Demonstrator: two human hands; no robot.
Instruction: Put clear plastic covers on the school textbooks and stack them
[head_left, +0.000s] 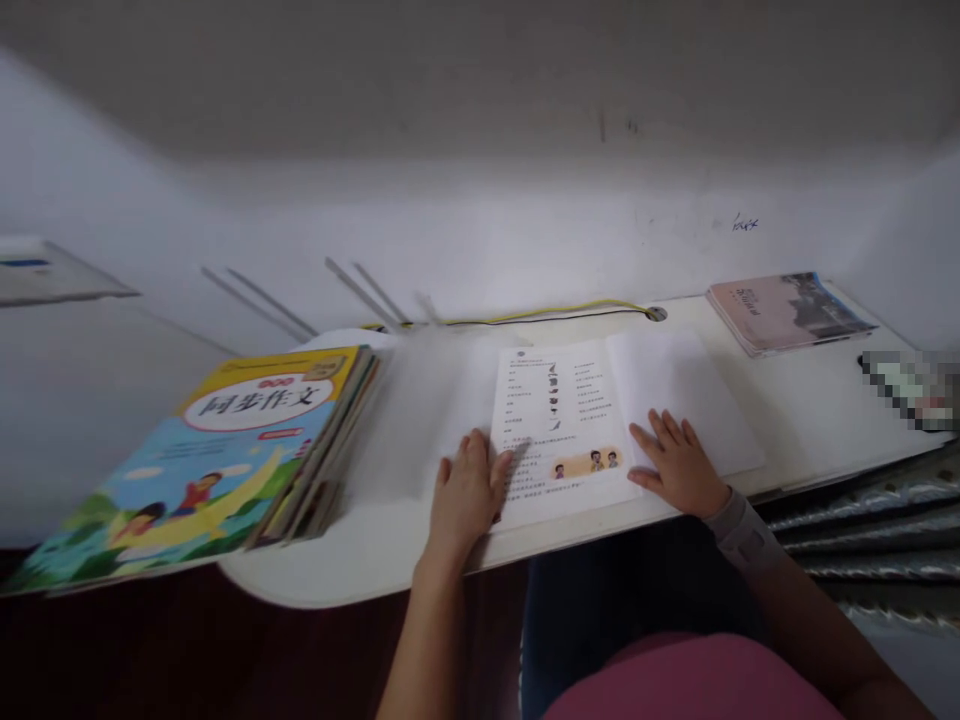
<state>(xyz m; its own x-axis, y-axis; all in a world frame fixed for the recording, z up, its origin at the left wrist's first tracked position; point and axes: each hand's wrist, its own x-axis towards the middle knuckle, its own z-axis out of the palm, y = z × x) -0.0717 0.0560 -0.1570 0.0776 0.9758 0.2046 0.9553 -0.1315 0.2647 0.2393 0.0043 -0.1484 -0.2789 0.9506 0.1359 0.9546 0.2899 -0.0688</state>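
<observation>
An open workbook point(559, 400) lies on the white desk in front of me, with printed lines, small pictures and a cartoon strip on its visible page. To the right of that page spreads a blank white sheet or page point(682, 380). At the workbook's lower left edge rests my left hand point(469, 485), palm down with fingers extended. My right hand point(679, 460) lies flat with fingers spread, over the blank page's lower left part, its fingertips reaching the printed page. Neither hand grips anything. A grey band circles the right wrist.
On the left is a stack of books point(247, 450) with a colourful cover on top. A pinkish booklet pile point(787, 312) sits at the back right, near a pixelated phone-like object point(911, 388). A yellow cable point(555, 308) runs along the wall to a hole in the desk point(352, 570).
</observation>
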